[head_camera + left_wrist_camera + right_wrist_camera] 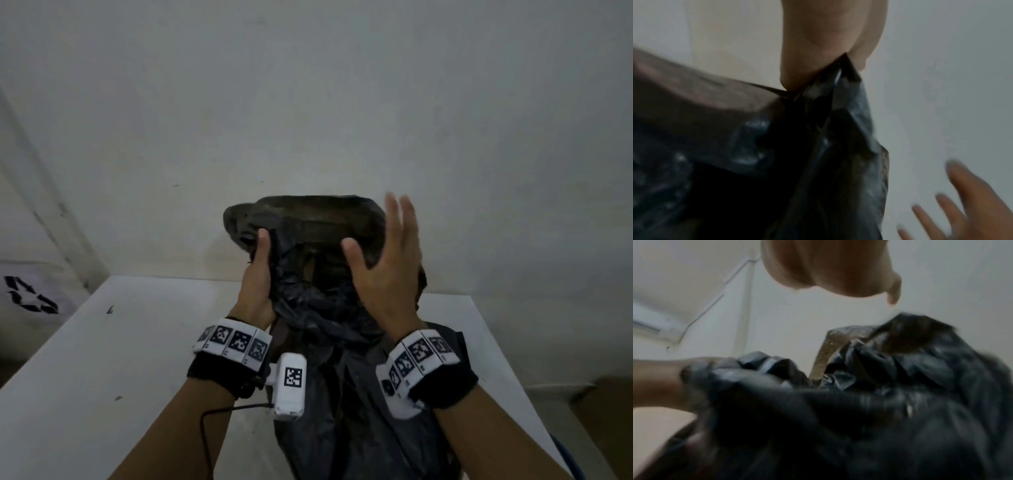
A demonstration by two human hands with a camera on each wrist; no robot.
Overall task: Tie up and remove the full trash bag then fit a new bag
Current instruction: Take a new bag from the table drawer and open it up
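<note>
While left hand [255, 274] is gripping gathered rim of black trash bag [318, 308] at frame centre, right hand [387, 270] is hovering beside it, fingers spread, holding nothing. Knot not yet showing; removal, new bag remaining.

The bag [318, 308] between the hands is glossy black, thinning to see-through brown at its stretched rim. Both wristbands [233, 342] are white with black square codes over black straps. The table [102, 359] below and wall [308, 102] beyond are plain white.

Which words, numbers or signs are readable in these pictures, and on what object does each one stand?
No words or numbers can be read.
Black recycling arrows sign, no text: on the white bag at the far left.
Square black-and-white code patterns, not text: on the wristbands and the small white box.
Tiny marks under the wristband codes: too small to read.
</note>
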